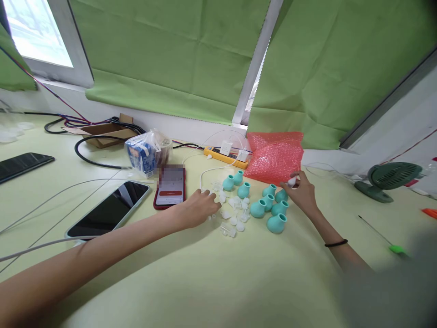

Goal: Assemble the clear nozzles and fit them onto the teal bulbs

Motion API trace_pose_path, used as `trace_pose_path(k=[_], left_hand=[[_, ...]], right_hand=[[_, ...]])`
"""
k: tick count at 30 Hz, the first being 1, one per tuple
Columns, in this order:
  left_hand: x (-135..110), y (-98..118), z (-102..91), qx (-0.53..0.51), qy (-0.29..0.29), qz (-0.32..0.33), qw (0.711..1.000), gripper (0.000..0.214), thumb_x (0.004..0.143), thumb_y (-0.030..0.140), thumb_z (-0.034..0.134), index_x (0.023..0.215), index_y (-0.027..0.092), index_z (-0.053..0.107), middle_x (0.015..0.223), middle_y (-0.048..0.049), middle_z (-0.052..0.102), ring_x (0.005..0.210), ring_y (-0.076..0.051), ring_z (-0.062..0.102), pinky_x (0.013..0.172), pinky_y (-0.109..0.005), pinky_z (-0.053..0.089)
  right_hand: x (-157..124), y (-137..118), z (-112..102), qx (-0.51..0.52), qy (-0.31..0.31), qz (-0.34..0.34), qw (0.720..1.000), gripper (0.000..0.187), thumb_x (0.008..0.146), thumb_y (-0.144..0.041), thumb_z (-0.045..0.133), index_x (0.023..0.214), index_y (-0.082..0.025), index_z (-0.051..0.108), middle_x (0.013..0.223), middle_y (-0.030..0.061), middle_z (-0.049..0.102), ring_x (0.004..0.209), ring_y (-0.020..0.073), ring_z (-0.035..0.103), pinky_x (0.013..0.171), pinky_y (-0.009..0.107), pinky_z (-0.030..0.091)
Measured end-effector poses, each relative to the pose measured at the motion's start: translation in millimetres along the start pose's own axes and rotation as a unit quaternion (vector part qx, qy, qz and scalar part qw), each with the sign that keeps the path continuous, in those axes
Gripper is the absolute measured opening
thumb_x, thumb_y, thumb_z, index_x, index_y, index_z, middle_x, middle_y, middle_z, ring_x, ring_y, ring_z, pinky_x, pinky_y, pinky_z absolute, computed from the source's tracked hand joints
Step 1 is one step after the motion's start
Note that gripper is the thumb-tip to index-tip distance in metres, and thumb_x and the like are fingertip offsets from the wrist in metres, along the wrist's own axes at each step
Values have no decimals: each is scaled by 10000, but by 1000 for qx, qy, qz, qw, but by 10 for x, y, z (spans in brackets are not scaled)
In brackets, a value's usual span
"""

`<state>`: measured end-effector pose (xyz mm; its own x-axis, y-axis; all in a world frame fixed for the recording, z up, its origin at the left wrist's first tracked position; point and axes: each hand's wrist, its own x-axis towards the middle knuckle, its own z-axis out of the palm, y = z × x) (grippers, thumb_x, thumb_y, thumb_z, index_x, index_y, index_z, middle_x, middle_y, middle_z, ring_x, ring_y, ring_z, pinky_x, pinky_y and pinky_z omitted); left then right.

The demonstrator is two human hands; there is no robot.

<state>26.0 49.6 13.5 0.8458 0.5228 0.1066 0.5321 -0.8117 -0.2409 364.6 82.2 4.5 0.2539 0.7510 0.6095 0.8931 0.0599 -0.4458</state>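
My left hand (pixel 201 208) rests low over the table, fingers curled down at the left edge of a scatter of small clear plastic parts (pixel 235 202). Whatever lies under its fingertips is hidden. Between the thumb and fingers of my right hand (pixel 302 191) is a small white plastic piece (pixel 292 181). Several teal rubber bulbs, open at the neck, stand or lie between the hands; the nearest bulb (pixel 276 223) tilts to the right. Another teal bulb (pixel 282 196) sits just below my right fingertips.
Behind the bulbs lies a pink bubble-wrap bag (pixel 275 157), beside a yellow power strip (pixel 225 157) with white plugs. Left are a lit phone (pixel 170 189), a dark-screened phone (pixel 111 209), cables and a bagged blue box (pixel 141 157). A green fan (pixel 389 177) and green-handled tool (pixel 396 249) lie right.
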Motion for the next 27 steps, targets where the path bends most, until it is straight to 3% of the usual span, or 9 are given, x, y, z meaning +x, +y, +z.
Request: trace_pose_path(k=[8, 13, 16, 19, 23, 25, 27], left_hand=[[1, -8, 28, 3, 19, 9, 1000, 234, 707, 38, 449, 895, 161, 513, 796, -86, 540, 721, -215, 536, 565, -291, 391], [10, -7, 26, -22, 1, 0, 1000, 306, 707, 9, 428, 964, 159, 500, 806, -86, 542, 700, -200, 557, 578, -286, 401], [37, -5, 2, -34, 2, -14, 999, 406, 705, 8, 409, 1076, 168, 445, 813, -83, 548, 687, -201, 566, 573, -289, 407], [55, 1, -73, -84, 19, -37, 996, 451, 711, 64, 423, 1148, 170, 385, 836, -78, 555, 727, -210, 567, 570, -281, 412], [52, 21, -215, -210, 71, -59, 973, 461, 718, 163, 457, 1171, 175, 373, 879, -59, 554, 767, -185, 551, 622, -260, 422], [51, 28, -267, -262, 94, -68, 958, 428, 703, 176, 476, 1128, 170, 424, 844, -44, 556, 748, -166, 545, 639, -247, 422], [57, 24, -297, -300, 101, -83, 945, 353, 671, 165, 494, 1024, 152, 495, 773, -29, 556, 696, -152, 538, 613, -234, 423]], right_hand=[[-18, -83, 7, -18, 49, -4, 999, 200, 630, -387, 533, 615, -189, 506, 619, 31, 587, 575, 185, 532, 602, 309, 403], [-39, -113, -1, -10, 60, -23, 998, 199, 657, -379, 512, 651, -182, 537, 633, 34, 596, 588, 188, 539, 595, 311, 415], [-43, -171, -12, -2, 92, -41, 995, 195, 678, -342, 501, 760, -169, 539, 779, 61, 604, 740, 206, 555, 709, 345, 420], [-65, -323, -59, 36, 169, -101, 980, 170, 712, -291, 489, 815, -158, 516, 916, 91, 569, 907, 220, 519, 826, 393, 380], [-259, -715, -194, 121, 244, -193, 943, 108, 713, -242, 525, 794, -176, 497, 916, 89, 528, 919, 237, 516, 795, 447, 410], [-454, -959, -268, 144, 219, -241, 934, 132, 687, -207, 564, 797, -193, 492, 894, 84, 523, 880, 239, 530, 747, 442, 440], [-682, -1185, -316, 163, 130, -317, 925, 175, 672, -154, 581, 813, -213, 496, 830, 67, 539, 787, 219, 551, 657, 393, 473]])
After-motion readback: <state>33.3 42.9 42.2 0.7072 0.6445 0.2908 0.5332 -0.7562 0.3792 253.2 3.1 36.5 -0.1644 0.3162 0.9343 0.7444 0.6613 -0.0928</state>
